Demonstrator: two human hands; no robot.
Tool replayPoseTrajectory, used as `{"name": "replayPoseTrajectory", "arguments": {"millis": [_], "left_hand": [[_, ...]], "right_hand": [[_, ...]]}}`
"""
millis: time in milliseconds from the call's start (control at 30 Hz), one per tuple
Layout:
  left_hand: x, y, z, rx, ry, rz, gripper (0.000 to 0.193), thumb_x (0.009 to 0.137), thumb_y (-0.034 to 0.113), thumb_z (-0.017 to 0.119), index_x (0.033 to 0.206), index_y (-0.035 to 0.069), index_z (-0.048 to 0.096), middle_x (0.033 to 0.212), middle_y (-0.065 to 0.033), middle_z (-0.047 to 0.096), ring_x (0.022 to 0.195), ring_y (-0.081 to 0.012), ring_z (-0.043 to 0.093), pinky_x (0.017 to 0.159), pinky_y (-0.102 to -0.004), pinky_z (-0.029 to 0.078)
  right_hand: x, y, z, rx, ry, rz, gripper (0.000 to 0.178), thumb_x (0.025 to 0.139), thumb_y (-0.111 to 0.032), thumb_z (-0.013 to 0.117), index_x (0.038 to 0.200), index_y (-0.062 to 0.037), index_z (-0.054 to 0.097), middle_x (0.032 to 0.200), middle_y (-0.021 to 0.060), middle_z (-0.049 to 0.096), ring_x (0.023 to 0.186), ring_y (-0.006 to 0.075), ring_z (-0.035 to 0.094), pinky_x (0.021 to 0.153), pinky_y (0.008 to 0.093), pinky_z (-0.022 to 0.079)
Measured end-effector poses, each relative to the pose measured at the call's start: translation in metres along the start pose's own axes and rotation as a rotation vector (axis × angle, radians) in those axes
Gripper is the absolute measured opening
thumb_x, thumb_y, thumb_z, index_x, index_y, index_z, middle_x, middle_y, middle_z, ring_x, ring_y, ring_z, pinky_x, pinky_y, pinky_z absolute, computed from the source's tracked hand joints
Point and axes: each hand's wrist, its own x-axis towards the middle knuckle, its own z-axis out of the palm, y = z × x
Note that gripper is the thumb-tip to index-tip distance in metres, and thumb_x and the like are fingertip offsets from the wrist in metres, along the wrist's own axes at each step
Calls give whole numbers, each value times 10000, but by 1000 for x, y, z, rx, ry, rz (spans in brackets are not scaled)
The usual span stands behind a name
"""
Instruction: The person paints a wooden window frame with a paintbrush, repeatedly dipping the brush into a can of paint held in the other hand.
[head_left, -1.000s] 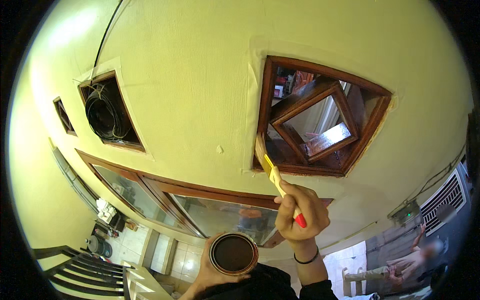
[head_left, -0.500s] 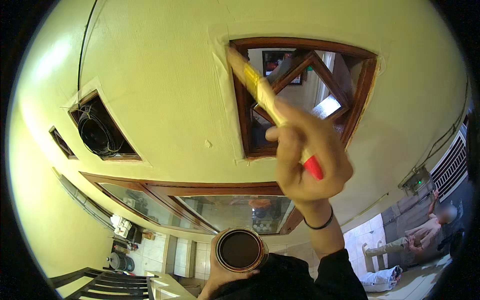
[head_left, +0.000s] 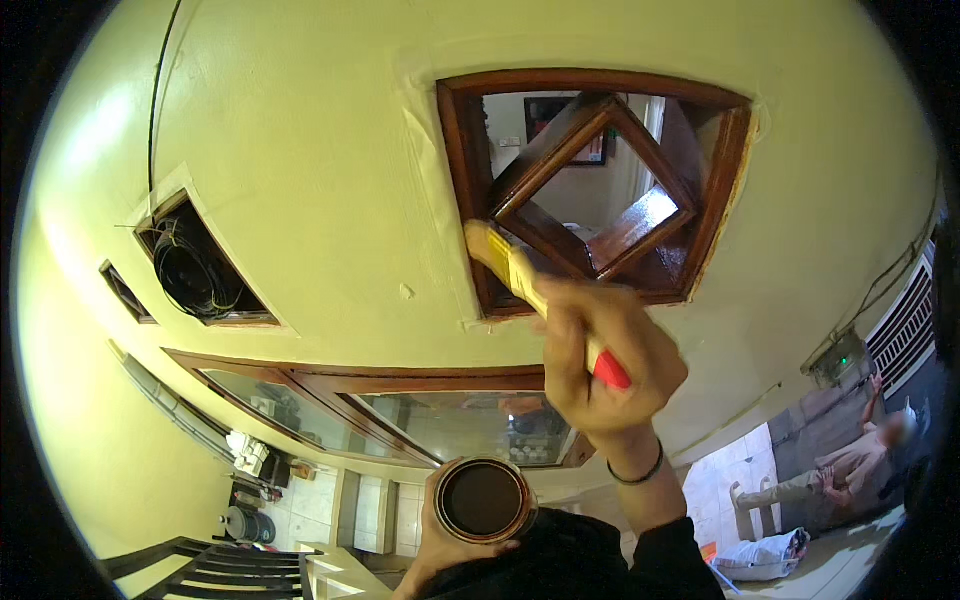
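My right hand [head_left: 615, 360] is closed around a paintbrush [head_left: 515, 275] with a pale handle, a yellow band and a red end. The bristles lie against the left side of a dark brown wooden frame [head_left: 462, 160] set in the yellow-green wall. Inside that frame sits a diamond-shaped wooden piece [head_left: 640, 150], glossy in places. Low in the middle, my left hand [head_left: 440, 545] grips an open round can [head_left: 483, 500] of dark brown paint from its left side. Part of that hand is hidden by the can.
Masking tape [head_left: 430, 170] borders the frame. A coil of black cable [head_left: 190, 270] fills a smaller opening at left. Below runs a brown-framed glass window [head_left: 460, 415]. A dark railing [head_left: 220, 570] stands at lower left. A person [head_left: 850, 465] sits at far right beside a white sack [head_left: 765, 555].
My right hand has brought the brush down along the frame's left side, from the upper corner to its lower part. The left hand and can stay nearly still.
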Motion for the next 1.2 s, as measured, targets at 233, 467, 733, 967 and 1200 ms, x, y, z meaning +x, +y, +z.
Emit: {"name": "replayPoseTrajectory", "arguments": {"millis": [233, 467, 733, 967, 1200], "left_hand": [[2, -2, 11, -127, 18, 6, 1308, 523, 298, 1094, 1525, -28, 321, 1458, -211, 545, 1371, -319, 571, 1188, -476, 461], [-1, -8, 15, -85, 27, -9, 1298, 533, 287, 1093, 1529, -28, 323, 1469, -212, 542, 1386, -323, 559, 1199, -482, 450], [-1, -13, 24, -121, -53, -14, 1303, 546, 286, 1088, 1547, -29, 316, 1501, -215, 518, 1414, -326, 534, 1226, -495, 419], [0, -12, 39, -63, -133, -25, 1319, 551, 296, 1087, 1563, -23, 303, 1527, -215, 501, 1439, -325, 512, 1231, -502, 416], [1, -7, 55, -113, -154, -65, 1324, 550, 298, 1088, 1563, -27, 300, 1513, -215, 514, 1423, -334, 526, 1223, -507, 425]], "right_hand": [[10, 11, 13, 82, 179, -8, 181, 1001, -51, 661, 1111, 70, 737, 979, 182, 787, 742, 246, 781, 654, 305, 618], [-104, -17, -37, -6, -115, 283, 243, 1060, -177, 641, 1071, 46, 737, 962, 165, 788, 676, 240, 770, 643, 313, 607], [-185, -40, -126, -198, 35, 790, 447, 1150, -269, 449, 1068, 100, 688, 898, 181, 732, 528, 187, 659, 560, 294, 507], [-209, -46, -173, -307, 146, 994, 435, 1153, -261, 477, 1057, 108, 688, 950, 175, 742, 520, 179, 647, 547, 283, 508], [-219, -31, -201, -298, 217, 902, 466, 1157, -302, 471, 1049, 103, 676, 943, 167, 721, 515, 183, 637, 502, 276, 503]]}}
